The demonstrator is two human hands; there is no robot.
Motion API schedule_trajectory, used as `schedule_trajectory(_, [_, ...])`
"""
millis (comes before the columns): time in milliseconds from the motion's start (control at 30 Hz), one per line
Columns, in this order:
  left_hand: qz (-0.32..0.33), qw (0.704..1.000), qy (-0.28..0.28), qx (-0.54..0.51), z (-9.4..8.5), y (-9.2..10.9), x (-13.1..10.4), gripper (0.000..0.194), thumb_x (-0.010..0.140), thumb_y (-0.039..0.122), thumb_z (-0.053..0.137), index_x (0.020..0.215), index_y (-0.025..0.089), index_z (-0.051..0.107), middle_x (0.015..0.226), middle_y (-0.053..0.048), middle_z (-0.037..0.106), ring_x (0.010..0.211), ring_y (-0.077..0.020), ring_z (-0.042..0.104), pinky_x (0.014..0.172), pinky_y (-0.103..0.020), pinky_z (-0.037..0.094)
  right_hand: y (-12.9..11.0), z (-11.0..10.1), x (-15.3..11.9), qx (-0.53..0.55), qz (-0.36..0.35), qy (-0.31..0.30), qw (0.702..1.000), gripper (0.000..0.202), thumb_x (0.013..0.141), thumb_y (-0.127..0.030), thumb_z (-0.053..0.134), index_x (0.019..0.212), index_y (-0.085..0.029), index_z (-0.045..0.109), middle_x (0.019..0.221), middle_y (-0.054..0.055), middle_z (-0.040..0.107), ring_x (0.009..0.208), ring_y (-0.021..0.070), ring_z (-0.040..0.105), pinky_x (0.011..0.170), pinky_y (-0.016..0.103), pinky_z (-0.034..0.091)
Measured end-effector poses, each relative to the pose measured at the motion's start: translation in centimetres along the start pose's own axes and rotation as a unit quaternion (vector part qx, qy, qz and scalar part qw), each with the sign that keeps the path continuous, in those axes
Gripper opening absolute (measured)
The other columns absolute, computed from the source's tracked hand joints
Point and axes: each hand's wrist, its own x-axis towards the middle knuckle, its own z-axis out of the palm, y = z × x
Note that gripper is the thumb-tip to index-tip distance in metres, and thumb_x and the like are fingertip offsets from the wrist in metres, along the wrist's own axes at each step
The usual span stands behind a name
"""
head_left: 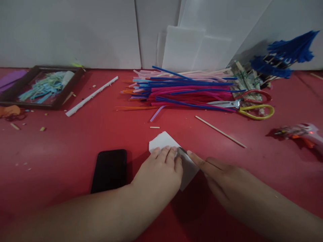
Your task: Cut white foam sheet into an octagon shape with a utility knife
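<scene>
A white piece of paper or card [188, 171] lies tilted on the red table [75, 141]. My left hand [161, 168] rests flat on it, fingers spread a little and pointing away from me. Along the paper's upper right edge, my right hand [214, 174] grips a dark, thin blade [182, 150], its index finger stretched along the top. The blade's tip touches the paper just right of my left fingertips. Its handle is hidden inside my right hand.
A black phone [109, 169] lies left of my hands. Beyond them are a short stick [154, 127], a longer stick [220, 131], pipe cleaners [186, 89] and scissors [234, 104]. A glue gun [302, 131] is at right, a brown frame [59, 101] at far left.
</scene>
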Motion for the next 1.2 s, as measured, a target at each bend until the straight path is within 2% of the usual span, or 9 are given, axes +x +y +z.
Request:
schedule_trajectory(233, [0.010,0.999,-0.036,-0.004,-0.5,-0.2,0.3,0.034,0.092,0.015,0.055,0.123,0.007,0.065,0.129,-0.017,0.062,0.115,-0.0286,0.064,0.095,-0.040,0.056,-0.3,0.1,-1.0,-0.026,0.021,0.012,0.999,0.074,0.079,-0.003,0.041,0.151,-0.022,0.040,0.119,0.012,0.071,0.081,0.0212,0.073,0.070,0.034,0.063])
schedule_trajectory(500, [0.011,1.000,-0.005,-0.019,-0.2,-0.5,0.2,0.030,0.096,0.020,0.053,0.121,0.011,0.066,0.127,-0.015,0.064,0.114,-0.0270,0.065,0.095,-0.041,0.056,-0.3,0.2,-2.2,-0.010,0.024,0.013,1.000,0.077,0.078,-0.004,0.042,0.152,-0.024,0.037,0.110,0.011,0.074,0.078,0.0216,0.073,0.065,0.031,0.063])
schedule_trajectory(767, [0.018,0.999,0.001,-0.026,-0.1,-0.8,0.2,0.029,0.093,0.022,0.058,0.118,0.010,0.067,0.126,-0.016,0.065,0.116,-0.0251,0.064,0.096,-0.038,0.053,-0.5,0.1,-4.0,-0.002,0.035,0.014,0.999,0.075,0.080,-0.005,0.044,0.151,-0.028,0.039,0.131,0.009,0.065,0.088,0.0247,0.073,0.067,0.036,0.064])
schedule_trajectory(833, [0.019,0.999,0.000,-0.032,-0.1,-0.8,0.1,0.029,0.094,0.023,0.059,0.119,0.010,0.067,0.127,-0.016,0.065,0.117,-0.0245,0.063,0.096,-0.036,0.053,-0.5,0.5,-4.7,-0.007,0.035,0.017,0.999,0.080,0.078,-0.003,0.042,0.154,-0.029,0.033,0.130,0.008,0.066,0.085,0.0247,0.073,0.066,0.036,0.065])
schedule_trajectory(933, [0.023,0.999,0.001,-0.036,0.0,-0.8,0.0,0.031,0.093,0.023,0.060,0.120,0.009,0.066,0.129,-0.017,0.064,0.118,-0.0242,0.063,0.096,-0.035,0.053,-0.5,1.0,-5.7,-0.033,0.001,0.027,0.999,0.096,0.074,0.002,0.038,0.159,-0.028,0.003,0.131,0.010,0.065,0.075,0.0245,0.073,0.058,0.037,0.064])
schedule_trajectory(1000, [0.025,0.999,0.002,-0.041,0.0,-0.8,0.0,0.031,0.093,0.022,0.061,0.120,0.009,0.066,0.128,-0.017,0.064,0.119,-0.0245,0.062,0.098,-0.035,0.052,-0.6,1.2,-6.1,-0.048,-0.021,0.033,0.998,0.100,0.074,0.003,0.036,0.156,-0.028,-0.011,0.136,0.012,0.061,0.077,0.0268,0.073,0.056,0.040,0.064])
schedule_trajectory(1100, [0.022,0.998,-0.006,-0.052,-0.1,-0.9,0.1,0.031,0.091,0.021,0.062,0.120,0.008,0.066,0.127,-0.018,0.064,0.120,-0.0255,0.062,0.099,-0.037,0.052,-0.9,1.0,-6.2,-0.052,-0.002,0.033,0.998,0.090,0.081,0.000,0.036,0.158,-0.027,-0.004,0.135,0.011,0.062,0.089,0.0275,0.074,0.056,0.035,0.064])
schedule_trajectory(1200, [0.023,0.998,-0.026,-0.059,-0.3,-0.9,0.3,0.033,0.090,0.019,0.064,0.121,0.008,0.065,0.130,-0.018,0.063,0.120,-0.0264,0.062,0.099,-0.038,0.053,-1.3,0.8,-6.3,-0.026,0.037,0.039,0.998,0.081,0.088,-0.003,0.034,0.158,-0.028,0.003,0.124,0.009,0.069,0.089,0.0222,0.074,0.054,0.025,0.062])
